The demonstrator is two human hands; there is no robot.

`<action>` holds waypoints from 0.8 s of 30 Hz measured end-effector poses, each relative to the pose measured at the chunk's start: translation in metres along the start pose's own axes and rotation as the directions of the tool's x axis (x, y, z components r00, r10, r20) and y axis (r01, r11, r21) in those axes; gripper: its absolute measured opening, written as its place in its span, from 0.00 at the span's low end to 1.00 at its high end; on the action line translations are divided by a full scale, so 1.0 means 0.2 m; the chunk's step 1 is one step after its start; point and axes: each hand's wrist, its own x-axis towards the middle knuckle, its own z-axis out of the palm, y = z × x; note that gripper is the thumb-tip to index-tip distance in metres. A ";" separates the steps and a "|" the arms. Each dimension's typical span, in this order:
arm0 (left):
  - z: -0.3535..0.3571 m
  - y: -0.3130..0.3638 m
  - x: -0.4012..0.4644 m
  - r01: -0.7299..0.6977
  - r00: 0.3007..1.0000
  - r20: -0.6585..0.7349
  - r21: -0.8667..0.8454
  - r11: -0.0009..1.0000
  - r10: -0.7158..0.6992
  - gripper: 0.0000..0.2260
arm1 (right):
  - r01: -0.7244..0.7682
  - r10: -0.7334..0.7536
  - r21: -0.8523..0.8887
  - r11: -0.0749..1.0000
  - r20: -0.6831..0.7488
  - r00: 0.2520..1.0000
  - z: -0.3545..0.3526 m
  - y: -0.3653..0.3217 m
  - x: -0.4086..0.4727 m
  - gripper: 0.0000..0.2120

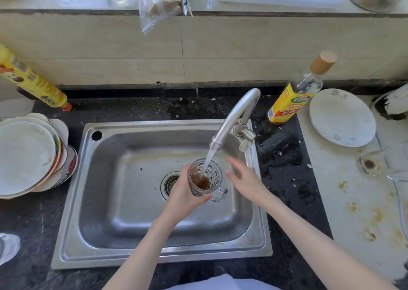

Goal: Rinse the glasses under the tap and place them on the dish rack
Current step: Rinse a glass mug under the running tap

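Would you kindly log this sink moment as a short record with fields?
left hand: left hand holds the glass mug in a side grip
right hand: right hand open beside the mug, holding nothing
tap: tap running, stream falling into the mug
mug contents: brown residue at the bottom
position: over the sink, near the drain

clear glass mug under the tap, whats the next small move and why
Probably tip the clear glass mug with a handle to pour out into the steel sink: brown liquid sits at its bottom, tap water streams in, left hand grips it, right hand hovers open beside it.
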 end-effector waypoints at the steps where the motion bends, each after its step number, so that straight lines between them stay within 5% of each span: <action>1: 0.00 0.00 0.00 0.000 1.000 -0.003 -0.006 1.000 0.000 0.39 | -0.034 0.029 0.078 0.996 0.071 0.997 0.01 0.00 -0.02 0.20; 4: 0.00 0.01 0.01 0.015 1.000 -0.004 -0.042 0.999 -0.016 0.38 | -0.150 0.088 0.281 0.948 0.220 0.972 0.05 0.02 -0.07 0.18; 11: 0.00 0.02 0.01 0.275 0.961 0.069 -0.105 0.956 -0.269 0.36 | -0.187 0.101 0.392 0.901 0.231 0.968 0.07 -0.01 -0.13 0.15; 16: -0.02 0.05 -0.02 0.448 0.866 0.314 -0.137 0.884 -0.390 0.15 | -0.345 0.280 0.404 0.847 0.212 0.936 0.09 -0.03 -0.13 0.17; 24: -0.03 -0.01 -0.06 0.628 0.701 0.508 -0.108 0.770 -0.500 0.33 | -0.588 0.499 0.380 0.713 0.314 0.808 0.07 -0.06 -0.11 0.23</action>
